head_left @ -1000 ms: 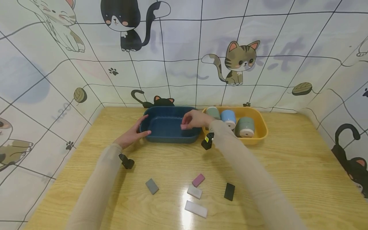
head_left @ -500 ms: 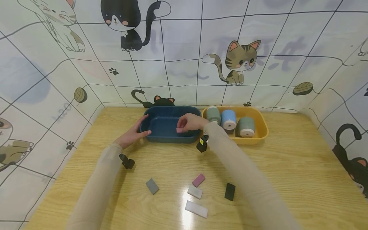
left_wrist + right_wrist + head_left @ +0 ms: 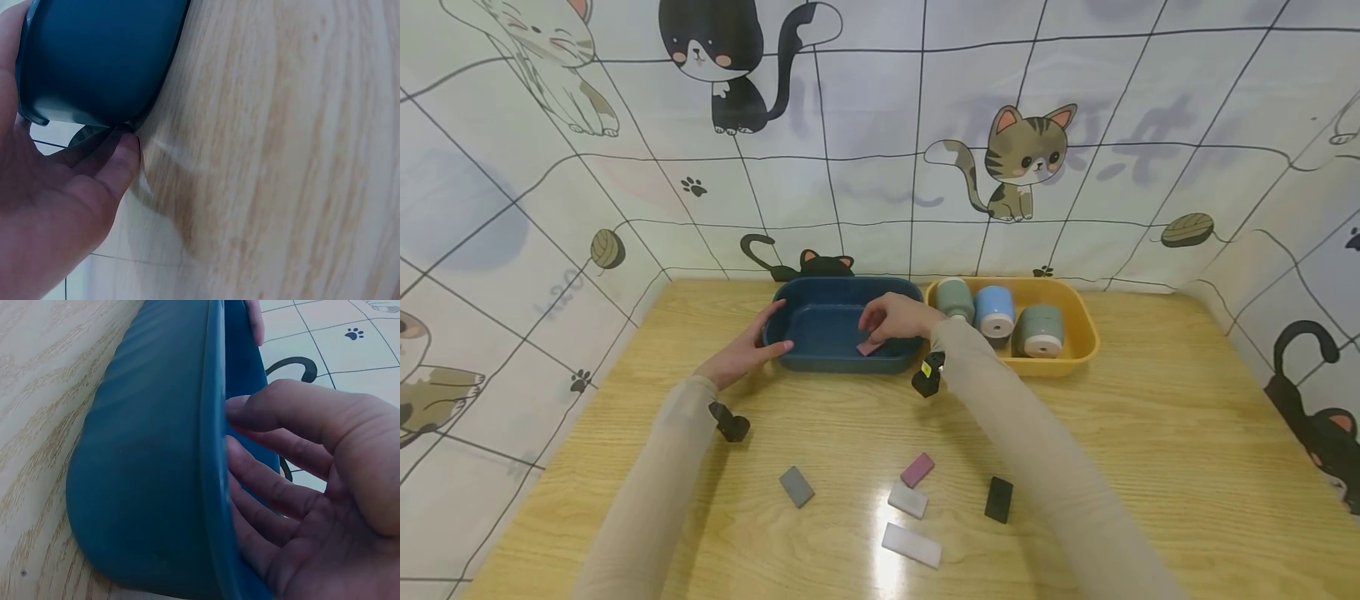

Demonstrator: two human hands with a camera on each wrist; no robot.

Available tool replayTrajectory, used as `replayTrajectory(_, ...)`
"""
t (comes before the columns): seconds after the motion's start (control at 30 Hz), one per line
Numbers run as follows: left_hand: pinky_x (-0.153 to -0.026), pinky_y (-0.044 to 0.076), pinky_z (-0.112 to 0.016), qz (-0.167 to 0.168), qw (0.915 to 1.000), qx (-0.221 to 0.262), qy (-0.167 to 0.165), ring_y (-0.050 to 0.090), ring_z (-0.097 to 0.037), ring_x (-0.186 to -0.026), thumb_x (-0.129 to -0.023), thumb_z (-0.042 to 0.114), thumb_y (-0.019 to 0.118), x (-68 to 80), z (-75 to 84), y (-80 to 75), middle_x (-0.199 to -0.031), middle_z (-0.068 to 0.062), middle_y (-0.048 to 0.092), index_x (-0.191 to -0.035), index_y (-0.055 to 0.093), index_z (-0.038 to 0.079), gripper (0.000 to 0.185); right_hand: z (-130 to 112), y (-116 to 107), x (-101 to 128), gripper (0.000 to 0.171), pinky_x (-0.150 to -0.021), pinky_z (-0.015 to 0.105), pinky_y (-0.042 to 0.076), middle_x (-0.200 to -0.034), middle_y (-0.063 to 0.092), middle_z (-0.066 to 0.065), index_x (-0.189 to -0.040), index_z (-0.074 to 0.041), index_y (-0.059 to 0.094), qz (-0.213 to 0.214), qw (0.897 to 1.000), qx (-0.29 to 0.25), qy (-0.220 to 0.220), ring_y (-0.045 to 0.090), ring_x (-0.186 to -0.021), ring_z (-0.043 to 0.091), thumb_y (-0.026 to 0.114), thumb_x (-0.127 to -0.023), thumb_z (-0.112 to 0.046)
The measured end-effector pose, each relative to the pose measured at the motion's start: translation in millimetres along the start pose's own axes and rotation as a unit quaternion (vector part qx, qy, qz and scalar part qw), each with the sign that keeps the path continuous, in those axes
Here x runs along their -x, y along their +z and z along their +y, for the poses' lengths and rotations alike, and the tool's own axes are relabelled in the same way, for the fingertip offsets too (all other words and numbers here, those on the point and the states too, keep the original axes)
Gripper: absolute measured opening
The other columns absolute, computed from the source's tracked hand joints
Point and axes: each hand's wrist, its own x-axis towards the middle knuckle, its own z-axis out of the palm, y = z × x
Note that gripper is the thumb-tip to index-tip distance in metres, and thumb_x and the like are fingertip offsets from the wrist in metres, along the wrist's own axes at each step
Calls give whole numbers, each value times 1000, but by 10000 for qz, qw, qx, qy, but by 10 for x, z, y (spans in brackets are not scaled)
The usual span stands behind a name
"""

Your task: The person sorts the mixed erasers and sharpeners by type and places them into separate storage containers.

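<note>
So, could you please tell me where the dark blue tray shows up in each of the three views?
Head: the dark blue tray sits at the table's far middle, between both hands.
Left wrist: its outer wall fills the upper left, above the left hand.
Right wrist: its wall and rim fill the left and centre, beside the right hand.
Shared landmark: the wooden table.

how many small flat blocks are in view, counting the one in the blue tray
6: a pink block in the blue tray under the right hand; on the table, grey, pink, white, long white, black.
</note>
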Motion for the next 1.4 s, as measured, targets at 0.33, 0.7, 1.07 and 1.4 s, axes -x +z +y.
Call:
replayTrajectory(0.33,-110,13,-61,30,10000,3,34,-4,-36,-144,-98,24,60,20,18,7,-160,-12,-9,-157,5,21,81,-26,-14,56,26,-89,34,45,-104,64,8,-113,-1,66,17,9999,-29,-107,57,-101,21,68,-87,-4)
replayTrajectory(0.7,-110,13,-60,10,10000,-37,29,-3,-35,-144,-98,25,60,-4,12,-4,-160,-12,-8,-157,5,22,81,-95,-37,134,31,-90,34,44,-109,63,16,-115,1,64,-35,9994,-294,-191,58,-100,21,73,-86,-7)
replayTrajectory(1.07,-110,13,-60,11,10000,4,12,-3,-37,-144,-98,24,59,5,29,4,-160,-12,-9,-157,5,22,80,-97,-70,231,28,-90,34,45,-108,63,11,-117,0,63,-41,9993,-133,-345,58,-100,21,67,-90,-6)
replayTrajectory(1.4,-109,13,-61,31,10000,-71,23,-4,-37,-144,-98,26,60,16,19,5,-160,-11,-8,-157,6,21,80,-91,-95,362,29,-89,34,47,-113,62,19,-119,5,61,-33,9978,-295,-598,58,-102,24,62,-91,0)
